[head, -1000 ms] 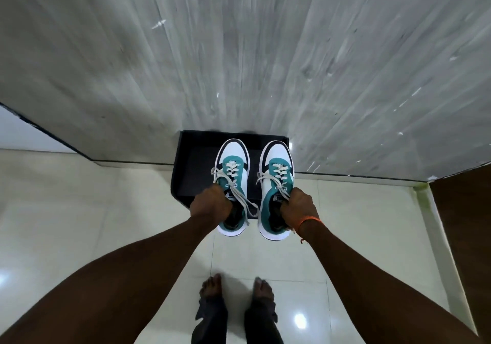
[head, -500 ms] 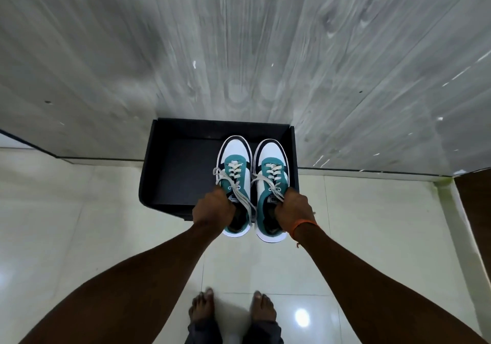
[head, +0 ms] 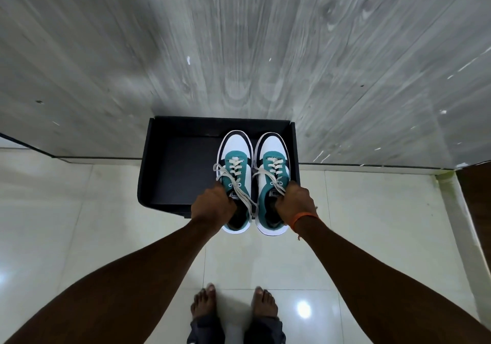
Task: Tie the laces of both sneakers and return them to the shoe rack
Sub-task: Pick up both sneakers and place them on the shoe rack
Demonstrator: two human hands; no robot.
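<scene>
Two teal, white and black sneakers hang side by side over the right half of a black shoe rack (head: pixel 170 173). My left hand (head: pixel 212 205) grips the left sneaker (head: pixel 236 157) at its collar. My right hand (head: pixel 293 204), with an orange band at the wrist, grips the right sneaker (head: pixel 273 155) the same way. Both have cream laces with loops and loose ends trailing toward the heels. The heels stick out past the rack's front edge. I cannot tell whether the soles touch the rack.
The rack stands on glossy pale floor tiles (head: pixel 79 224) against a grey wood-grain wall (head: pixel 239 51). My bare feet (head: pixel 233 304) stand on the tiles just in front. A dark brown panel (head: pixel 475 197) rises at the right edge.
Both hands have carried the sneakers forward and closer together, from above the rack's front edge to over its right half. My view has come nearer to the rack.
</scene>
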